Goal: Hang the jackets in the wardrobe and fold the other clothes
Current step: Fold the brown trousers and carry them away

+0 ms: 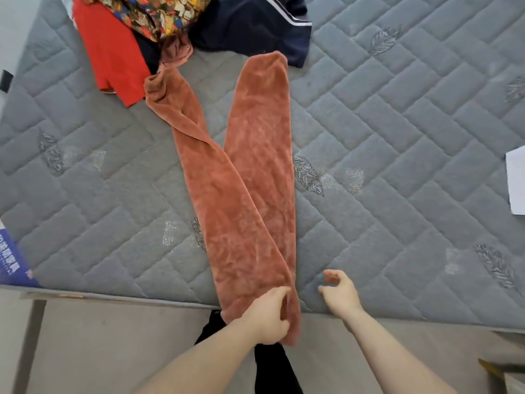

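Observation:
Rust-coloured fleece trousers (244, 177) lie stretched along the grey quilted mattress (397, 123), legs pointing away and crossing near the middle, waist end hanging over the near edge. My left hand (268, 317) grips the waist end at the mattress edge. Just right of the trousers, my right hand (339, 291) hovers over the mattress with fingers loosely curled, holding nothing. At the far end lies a heap with a red garment (110, 55), a multicoloured patterned garment (159, 12) and a dark navy jacket with white stripes (255, 24).
A white sheet (515, 180) lies at the mattress's right edge. A blue printed item (11, 260) sits at the left near corner. Grey floor runs along the near side, with a brown object (500, 371) at the lower right.

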Available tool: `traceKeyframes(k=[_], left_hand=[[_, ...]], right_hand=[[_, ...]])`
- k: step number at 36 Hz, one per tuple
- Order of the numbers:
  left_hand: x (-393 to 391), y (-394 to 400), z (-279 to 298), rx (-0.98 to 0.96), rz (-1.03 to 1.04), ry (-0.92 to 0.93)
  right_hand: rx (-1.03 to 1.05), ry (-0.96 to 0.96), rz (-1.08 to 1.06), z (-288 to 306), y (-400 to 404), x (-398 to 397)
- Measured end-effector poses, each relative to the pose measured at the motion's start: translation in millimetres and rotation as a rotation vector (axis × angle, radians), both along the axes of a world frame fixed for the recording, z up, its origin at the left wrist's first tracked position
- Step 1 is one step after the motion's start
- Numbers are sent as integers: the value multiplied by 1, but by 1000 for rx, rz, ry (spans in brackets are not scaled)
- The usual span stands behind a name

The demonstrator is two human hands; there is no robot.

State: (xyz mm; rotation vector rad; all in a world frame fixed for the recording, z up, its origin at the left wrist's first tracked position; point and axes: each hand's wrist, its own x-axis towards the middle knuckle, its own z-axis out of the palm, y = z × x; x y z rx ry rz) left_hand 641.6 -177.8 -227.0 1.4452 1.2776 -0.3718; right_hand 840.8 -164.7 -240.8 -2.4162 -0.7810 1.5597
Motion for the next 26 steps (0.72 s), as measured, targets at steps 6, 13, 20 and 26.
traceKeyframes(k=[6, 13, 20, 26], left_hand=[[-49, 23, 1, 83, 56, 21], [-136, 138, 2, 383, 599, 168], [-191, 259, -17, 450, 627, 316], [-163, 322, -29, 130, 985, 129]], right_hand=[[82, 47, 114, -5, 9, -33], [261, 48, 197, -6, 57, -81], [312, 24, 202, -20, 117, -123], [261, 61, 202, -41, 140, -145]])
